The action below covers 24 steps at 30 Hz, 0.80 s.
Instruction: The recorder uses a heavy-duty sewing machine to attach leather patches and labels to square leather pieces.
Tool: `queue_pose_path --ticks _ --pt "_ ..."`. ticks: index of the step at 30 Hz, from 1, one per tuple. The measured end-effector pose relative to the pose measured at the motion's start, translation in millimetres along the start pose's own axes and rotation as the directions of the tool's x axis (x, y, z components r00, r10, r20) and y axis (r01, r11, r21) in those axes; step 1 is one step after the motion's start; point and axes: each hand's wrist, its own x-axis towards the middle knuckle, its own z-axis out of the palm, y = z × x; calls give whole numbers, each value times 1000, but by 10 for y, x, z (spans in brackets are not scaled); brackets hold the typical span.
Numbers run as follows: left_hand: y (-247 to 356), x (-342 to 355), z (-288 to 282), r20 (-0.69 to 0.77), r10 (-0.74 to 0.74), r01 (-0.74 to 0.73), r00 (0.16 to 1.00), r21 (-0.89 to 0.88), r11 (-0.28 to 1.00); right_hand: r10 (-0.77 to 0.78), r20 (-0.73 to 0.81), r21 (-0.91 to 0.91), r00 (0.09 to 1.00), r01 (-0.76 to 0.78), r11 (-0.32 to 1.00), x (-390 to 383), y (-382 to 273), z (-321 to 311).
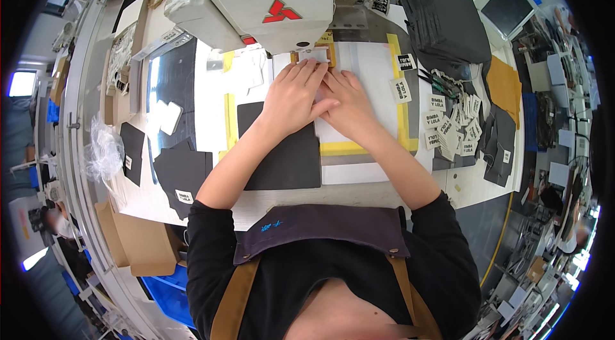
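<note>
Beneath the head of a white sewing machine [272, 3], my two hands lie close together. My left hand [293, 98] is palm down with its fingers stretched forward, and its fingertips reach the small clear and brass-coloured frame [314, 56] under the machine head. My right hand [348, 101] lies beside it, fingers also stretched forward and partly under the left thumb. Whatever lies under the fingertips is hidden. A black flat panel [282, 164] rests on the white work surface below my left wrist.
A stack of black panels [445, 23] stands at the back right. Several loose white labels [451, 125] lie right of the yellow-taped board [403, 119], near dark-handled snips [442, 83]. Black labelled pieces [182, 173] lie left, near a clear plastic bag [104, 148]. An open cardboard box [138, 244] stands lower left.
</note>
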Motion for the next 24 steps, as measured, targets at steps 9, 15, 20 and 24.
queue_pose_path --ticks 9,15,20,24 --pt "-118 80 127 101 -37 40 994 -34 999 33 24 15 999 -33 999 -14 18 96" --pt "-120 83 151 103 -45 49 994 -40 998 50 60 -16 997 -49 999 -29 25 127" --pt "-119 81 153 97 -47 51 994 -37 998 55 98 -53 994 -50 997 -30 23 122" --pt "-126 86 176 66 -34 36 997 -29 999 69 101 -62 992 -63 996 -41 18 133"
